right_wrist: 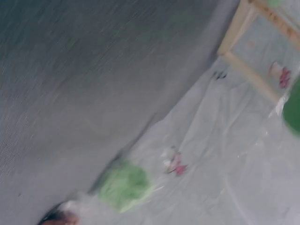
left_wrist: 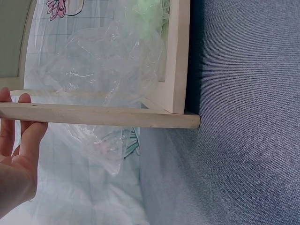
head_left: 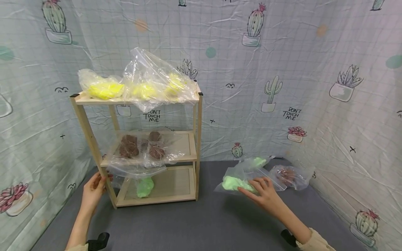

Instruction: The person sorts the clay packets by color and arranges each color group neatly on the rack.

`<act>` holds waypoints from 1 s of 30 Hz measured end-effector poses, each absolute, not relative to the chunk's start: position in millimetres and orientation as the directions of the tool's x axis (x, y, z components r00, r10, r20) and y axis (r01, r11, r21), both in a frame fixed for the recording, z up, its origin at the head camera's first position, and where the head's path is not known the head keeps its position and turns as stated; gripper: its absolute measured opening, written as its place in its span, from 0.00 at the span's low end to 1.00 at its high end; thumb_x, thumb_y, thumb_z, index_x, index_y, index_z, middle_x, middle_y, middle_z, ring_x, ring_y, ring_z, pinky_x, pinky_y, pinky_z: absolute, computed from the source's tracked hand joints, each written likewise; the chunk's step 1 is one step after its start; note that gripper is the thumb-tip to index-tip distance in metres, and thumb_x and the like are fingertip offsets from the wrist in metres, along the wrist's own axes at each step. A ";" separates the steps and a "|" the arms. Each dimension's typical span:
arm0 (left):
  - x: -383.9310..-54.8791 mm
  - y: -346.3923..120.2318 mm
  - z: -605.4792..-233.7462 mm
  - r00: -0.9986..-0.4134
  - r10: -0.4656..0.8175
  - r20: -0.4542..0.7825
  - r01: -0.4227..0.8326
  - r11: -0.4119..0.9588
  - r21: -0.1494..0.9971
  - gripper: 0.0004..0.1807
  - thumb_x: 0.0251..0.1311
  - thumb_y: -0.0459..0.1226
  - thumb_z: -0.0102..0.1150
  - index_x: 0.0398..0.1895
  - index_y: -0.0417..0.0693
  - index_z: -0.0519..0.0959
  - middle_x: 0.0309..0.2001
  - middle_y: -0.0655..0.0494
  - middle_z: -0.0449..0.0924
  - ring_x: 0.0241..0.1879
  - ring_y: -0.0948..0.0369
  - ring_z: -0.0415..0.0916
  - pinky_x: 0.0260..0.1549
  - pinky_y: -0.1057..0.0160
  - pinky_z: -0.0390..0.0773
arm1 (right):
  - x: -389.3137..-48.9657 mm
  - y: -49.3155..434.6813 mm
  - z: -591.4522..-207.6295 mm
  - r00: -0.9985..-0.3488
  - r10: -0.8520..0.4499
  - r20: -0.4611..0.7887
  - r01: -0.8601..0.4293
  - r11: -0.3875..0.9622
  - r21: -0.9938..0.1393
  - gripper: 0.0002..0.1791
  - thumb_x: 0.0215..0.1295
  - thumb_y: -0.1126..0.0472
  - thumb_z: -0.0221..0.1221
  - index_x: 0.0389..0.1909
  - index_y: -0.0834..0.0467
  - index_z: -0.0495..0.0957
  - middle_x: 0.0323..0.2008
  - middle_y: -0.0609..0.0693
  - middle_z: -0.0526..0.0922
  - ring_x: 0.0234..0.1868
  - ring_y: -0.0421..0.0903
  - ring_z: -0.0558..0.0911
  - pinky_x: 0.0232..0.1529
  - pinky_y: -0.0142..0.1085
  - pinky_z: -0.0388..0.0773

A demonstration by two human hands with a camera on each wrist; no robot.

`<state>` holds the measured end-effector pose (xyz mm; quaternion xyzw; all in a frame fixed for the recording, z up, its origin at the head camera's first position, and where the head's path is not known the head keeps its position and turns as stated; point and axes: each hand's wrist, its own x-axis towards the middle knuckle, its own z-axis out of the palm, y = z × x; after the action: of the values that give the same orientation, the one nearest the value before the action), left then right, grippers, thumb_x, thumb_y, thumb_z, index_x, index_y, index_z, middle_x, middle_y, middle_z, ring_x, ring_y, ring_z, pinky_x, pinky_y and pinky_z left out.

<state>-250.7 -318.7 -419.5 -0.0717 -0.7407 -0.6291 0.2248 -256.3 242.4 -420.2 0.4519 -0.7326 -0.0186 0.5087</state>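
My left hand (head_left: 94,186) grips the left front post (left_wrist: 93,115) of a wooden three-tier shelf (head_left: 157,201), thumb and fingers on opposite sides of it. Over on the right, my right hand (head_left: 265,193) pinches a clear plastic bag with a light green lump (head_left: 233,183) between thumb and fingers. Behind that lies another bag with a green lump (head_left: 259,161), and beside it a bag of brown lumps (head_left: 286,176). In the right wrist view, the green lump (right_wrist: 294,110) of the held bag is cut off at the right edge; blur softens the picture.
Bags with yellow lumps (head_left: 105,90) fill the shelf's top tier. Bags with brown lumps (head_left: 128,146) lie on the middle tier, their plastic hanging over its front. A bagged green lump (head_left: 145,187) sits on the bottom tier. Cactus-print curtain (head_left: 232,132) surrounds the grey table (head_left: 188,226).
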 end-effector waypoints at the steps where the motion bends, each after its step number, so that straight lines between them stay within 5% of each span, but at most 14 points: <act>1: -250.2 -318.6 -419.1 -0.888 -0.176 0.424 0.391 0.196 0.899 0.17 0.65 0.40 0.41 0.57 0.51 0.67 0.36 0.78 0.76 0.38 0.81 0.73 0.30 0.81 0.73 | -253.6 238.5 -419.3 -0.052 -0.683 0.729 -0.649 0.577 0.495 0.18 0.71 0.54 0.36 0.51 0.46 0.73 0.38 0.54 0.75 0.37 0.51 0.71 0.36 0.48 0.62; 10: -240.6 -312.8 -412.9 -0.875 -0.191 0.445 0.414 0.185 0.891 0.13 0.65 0.39 0.42 0.51 0.60 0.70 0.34 0.79 0.76 0.36 0.81 0.73 0.28 0.80 0.72 | -225.7 196.0 -404.0 0.122 -0.661 0.740 -0.683 0.485 0.546 0.16 0.70 0.58 0.41 0.51 0.51 0.74 0.36 0.50 0.80 0.34 0.47 0.75 0.32 0.41 0.67; 15: -250.1 -322.4 -423.2 -0.881 -0.184 0.436 0.408 0.170 0.897 0.19 0.65 0.40 0.42 0.57 0.46 0.67 0.36 0.76 0.77 0.37 0.79 0.74 0.29 0.79 0.73 | -213.9 172.2 -395.4 0.188 -0.636 0.748 -0.698 0.450 0.558 0.15 0.68 0.60 0.44 0.49 0.51 0.76 0.34 0.49 0.80 0.33 0.45 0.75 0.31 0.39 0.67; 20: -263.7 -335.3 -437.3 -0.882 -0.167 0.441 0.422 0.136 0.896 0.19 0.65 0.39 0.43 0.57 0.42 0.66 0.37 0.73 0.78 0.38 0.77 0.75 0.28 0.78 0.73 | -204.6 147.0 -392.6 0.235 -0.632 0.738 -0.710 0.407 0.575 0.15 0.68 0.61 0.45 0.49 0.51 0.76 0.33 0.47 0.80 0.32 0.44 0.75 0.31 0.36 0.67; 30: -253.4 -320.7 -424.3 -0.867 -0.177 0.466 0.451 0.120 0.885 0.15 0.63 0.39 0.44 0.53 0.56 0.71 0.36 0.72 0.79 0.37 0.77 0.75 0.28 0.79 0.73 | -198.6 102.2 -399.4 0.320 -0.672 0.668 -0.687 0.321 0.652 0.14 0.67 0.61 0.46 0.49 0.48 0.75 0.34 0.42 0.78 0.28 0.37 0.70 0.29 0.29 0.65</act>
<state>-253.4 -320.7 -424.3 -0.0966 -0.7092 -0.6561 0.2391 -198.6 102.2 -399.4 0.5825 -0.5832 0.0066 0.5661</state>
